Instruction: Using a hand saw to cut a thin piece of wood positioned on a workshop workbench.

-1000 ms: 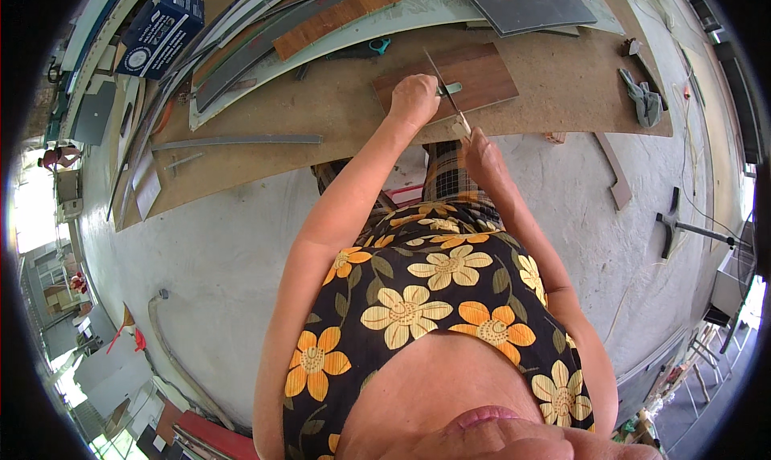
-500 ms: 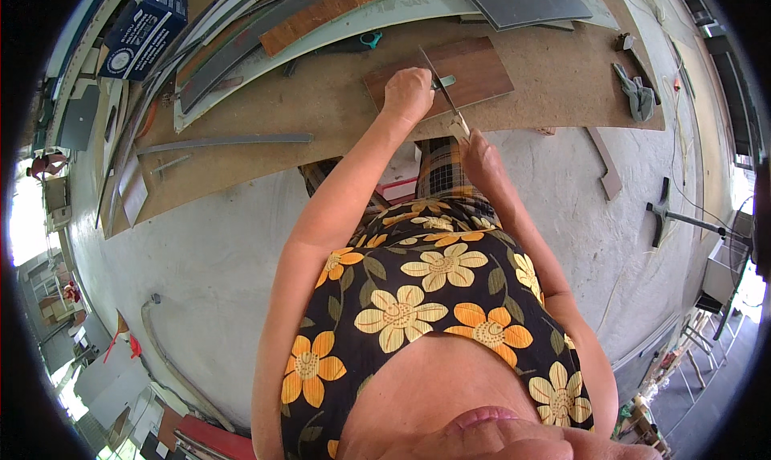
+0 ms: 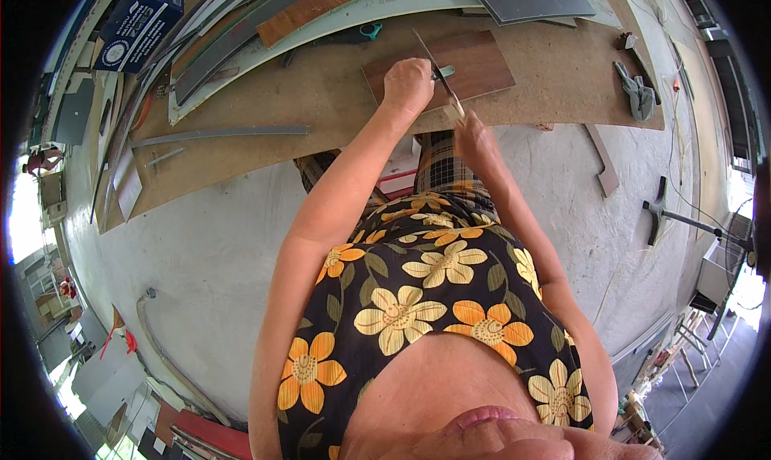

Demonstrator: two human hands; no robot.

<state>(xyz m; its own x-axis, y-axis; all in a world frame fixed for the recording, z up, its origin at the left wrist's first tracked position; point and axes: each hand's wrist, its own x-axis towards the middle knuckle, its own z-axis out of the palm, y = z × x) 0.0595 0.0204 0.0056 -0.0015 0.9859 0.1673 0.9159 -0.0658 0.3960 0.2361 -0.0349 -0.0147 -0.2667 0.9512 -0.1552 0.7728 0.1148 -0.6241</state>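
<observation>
My right hand [image 3: 475, 144] is closed round the pale handle of a long, thin metal tool [image 3: 436, 65]. Whether it is a file or a narrow saw I cannot tell. Its dark blade slants away to the far left, past the fingers of my left hand [image 3: 408, 82]. That hand is closed on a small, pale greenish flat piece [image 3: 446, 72], whose end sticks out across the blade; my fingers hide the rest. Both hands are over a brown wood-grain board [image 3: 484, 62] lying on the workbench [image 3: 337, 90], near its front edge.
Long strips and panels [image 3: 321, 10] are stacked at the back. A blue box [image 3: 140, 28] stands far left. One grey strip [image 3: 221, 136] lies left of my arm. Grey gloves [image 3: 637, 94] and a hammer [image 3: 634, 50] lie at the bench's right end. A black stand [image 3: 658, 211] rests on the floor.
My right hand has moved a little away from me and to the left, carrying the tool's blade further past my left hand. My left hand stays closed on the small piece.
</observation>
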